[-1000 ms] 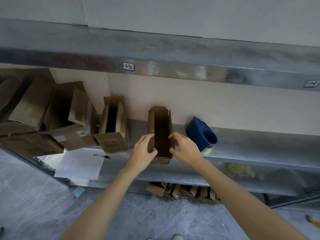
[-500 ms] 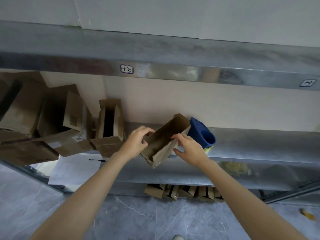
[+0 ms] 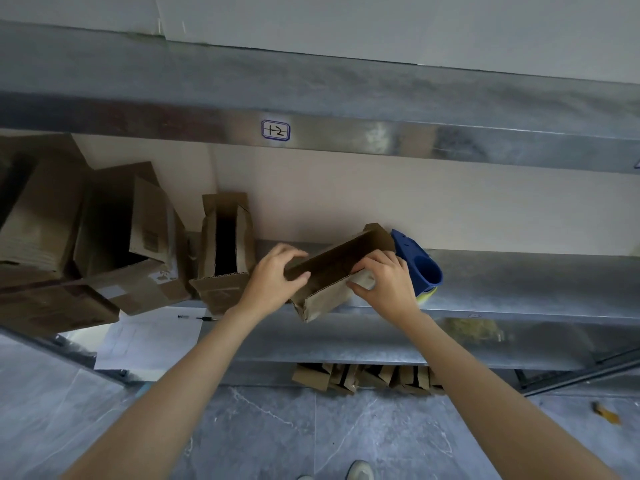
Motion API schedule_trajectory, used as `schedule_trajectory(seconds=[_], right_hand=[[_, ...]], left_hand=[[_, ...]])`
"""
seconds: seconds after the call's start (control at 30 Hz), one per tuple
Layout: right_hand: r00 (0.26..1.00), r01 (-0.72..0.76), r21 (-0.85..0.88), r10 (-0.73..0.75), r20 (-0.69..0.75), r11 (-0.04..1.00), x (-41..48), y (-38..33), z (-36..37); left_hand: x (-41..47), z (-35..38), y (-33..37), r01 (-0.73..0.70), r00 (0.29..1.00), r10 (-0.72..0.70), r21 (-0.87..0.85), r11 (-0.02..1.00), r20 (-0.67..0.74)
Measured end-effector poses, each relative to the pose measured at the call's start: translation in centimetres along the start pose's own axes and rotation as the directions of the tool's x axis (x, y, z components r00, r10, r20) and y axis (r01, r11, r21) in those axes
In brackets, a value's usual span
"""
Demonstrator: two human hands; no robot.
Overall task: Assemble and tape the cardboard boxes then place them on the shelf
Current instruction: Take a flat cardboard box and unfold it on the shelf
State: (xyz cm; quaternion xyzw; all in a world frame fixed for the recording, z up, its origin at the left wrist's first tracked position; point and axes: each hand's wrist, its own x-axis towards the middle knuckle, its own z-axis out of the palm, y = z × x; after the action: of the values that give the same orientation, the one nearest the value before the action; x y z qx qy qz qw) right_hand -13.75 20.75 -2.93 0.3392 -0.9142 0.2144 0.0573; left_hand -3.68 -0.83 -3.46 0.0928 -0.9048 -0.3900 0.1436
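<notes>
A pale cream wall [image 3: 415, 202] runs behind galvanised metal shelving. The upper shelf [image 3: 346, 88] has a dull, mottled grey top and a shinier front lip carrying a small blue-bordered label [image 3: 275, 129] hand-marked in black. Above it sits a whiter wall panel [image 3: 381, 22]. The lower shelf [image 3: 519, 282] reflects soft, even light. Below lies a grey marbled tile floor [image 3: 277, 438] with thin joints.
</notes>
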Motion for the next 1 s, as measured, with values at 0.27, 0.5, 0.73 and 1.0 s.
schedule_trajectory(seconds=[0.27,0.5,0.73,1.0], right_hand=[[0.996,-0.036,-0.022,0.034,-0.082,0.999,0.8,-1.2,1.4],[0.993,0.089,0.058,-0.084,-0.083,0.994,1.9,0.2,0.6],[0.997,0.002,0.161,0.011,-0.08,0.987,4.2,4.6,-1.1],[0.973,-0.14,0.323,0.07,0.221,0.936,6.3,8.5,-1.3]], left_hand=[[-0.8,1.3,0.4,0.162,0.976,-0.166,-0.043,0.986,-0.139],[-0.6,1.9,0.4,0.232,0.918,-0.282,-0.201,0.952,-0.278],[0.2,2.3,-0.3,0.271,0.912,-0.352,-0.336,0.902,-0.211],[1.8,2.5,-0.7,0.296,0.916,-0.37,-0.359,0.885,-0.158]])
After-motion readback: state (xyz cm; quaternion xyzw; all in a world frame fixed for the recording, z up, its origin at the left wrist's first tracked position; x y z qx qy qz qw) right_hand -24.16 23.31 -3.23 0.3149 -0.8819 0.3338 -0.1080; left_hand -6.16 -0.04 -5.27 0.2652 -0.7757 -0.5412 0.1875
